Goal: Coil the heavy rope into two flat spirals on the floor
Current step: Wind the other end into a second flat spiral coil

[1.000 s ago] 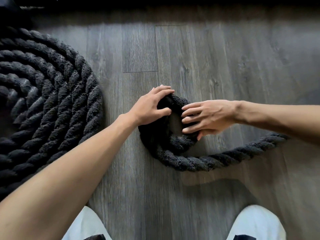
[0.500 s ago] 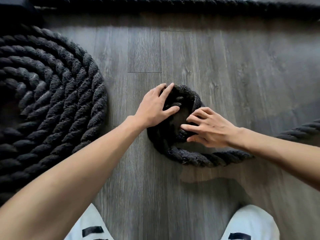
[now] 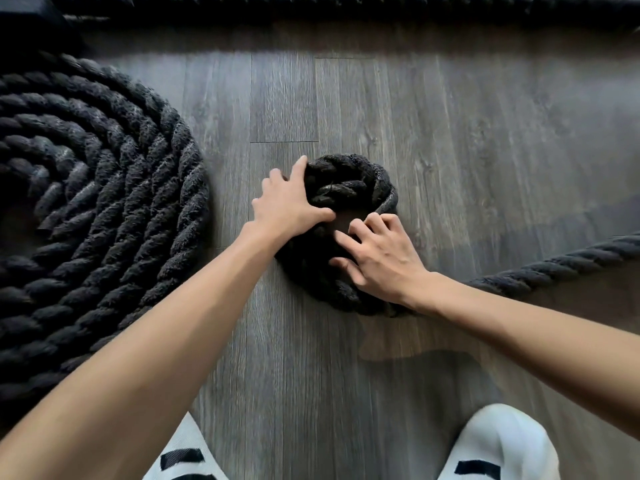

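Observation:
A thick black rope lies on the grey wood floor [image 3: 450, 140]. On the left it forms a large flat spiral [image 3: 104, 202] of several turns. In the middle a small tight coil [image 3: 353, 181] holds the rope's end at its centre. My left hand [image 3: 287, 206] lies flat on the coil's left side, fingers spread and pressing down. My right hand [image 3: 377, 258] rests on the coil's near right part, fingers bent with the tips pressing the rope. From under my right wrist the loose rope [image 3: 554, 268] runs off to the right edge.
Another stretch of the black rope [image 3: 346, 5] runs straight along the far edge of the floor. My two white shoes [image 3: 498, 448] stand at the bottom of the view. A dark object [image 3: 27, 22] sits in the far left corner.
My right hand has slid round the coil toward me, drawing the loose rope closer in. My left hand stays pressed on the coil's left side.

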